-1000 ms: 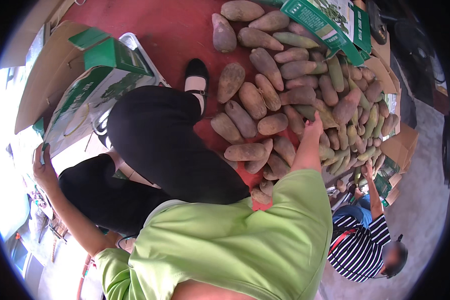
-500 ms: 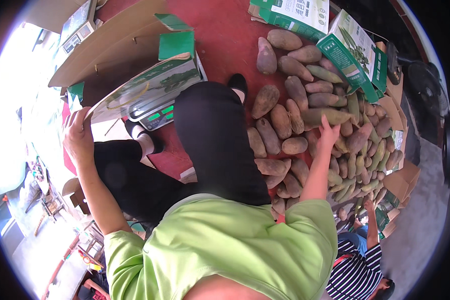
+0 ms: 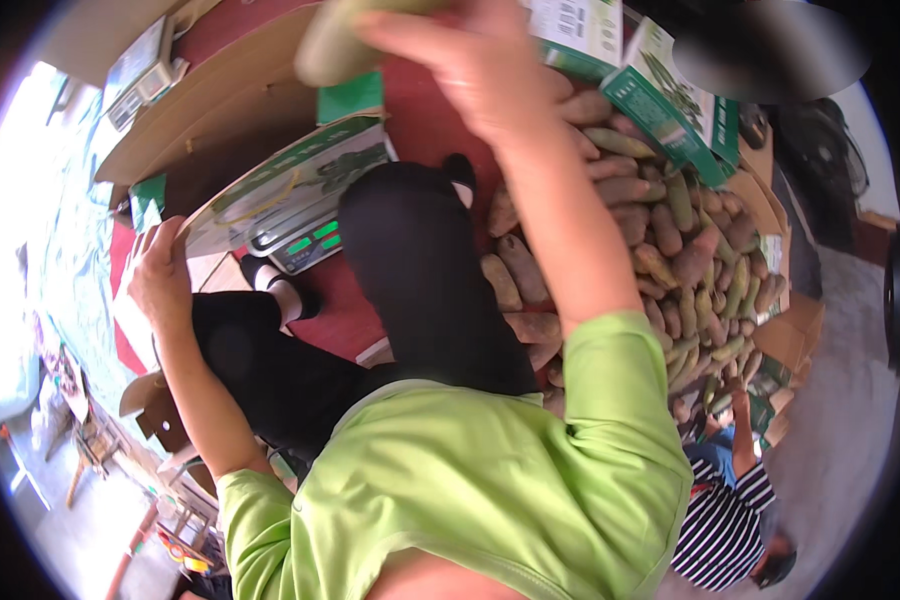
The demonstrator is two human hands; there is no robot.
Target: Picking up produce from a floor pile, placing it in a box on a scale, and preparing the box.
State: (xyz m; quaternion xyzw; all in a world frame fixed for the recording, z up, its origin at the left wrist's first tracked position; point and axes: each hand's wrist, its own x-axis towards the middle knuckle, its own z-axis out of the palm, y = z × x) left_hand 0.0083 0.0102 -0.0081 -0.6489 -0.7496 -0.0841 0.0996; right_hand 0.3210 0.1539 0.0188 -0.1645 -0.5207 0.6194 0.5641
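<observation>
My left hand [image 3: 156, 268] is closed on the near edge of a large open cardboard carton [image 3: 288, 182], at its left corner. The carton stands on a digital scale [image 3: 305, 246] with lit green displays. My right hand [image 3: 485, 70], smeared by motion, grips a thick, elongated greenish tuber [image 3: 335, 45] at the top of the view. It is held up over the carton's far right side, in front of a green flap. The tuber's far end is cut off by the picture's edge. Behind my right forearm lies a heap of similar brown and green tubers [image 3: 695, 265].
Printed green-and-white cartons [image 3: 660, 90] stand beyond the heap. A black fan [image 3: 820, 150] is at the far right. Another person in a striped shirt [image 3: 720, 530] reaches toward the heap at the lower right. My black-trousered knee [image 3: 410, 260] rises between carton and heap.
My right hand has lifted the greenish tuber off the heap and swung it up and left over the carton. My left hand keeps its hold on the carton's edge.
</observation>
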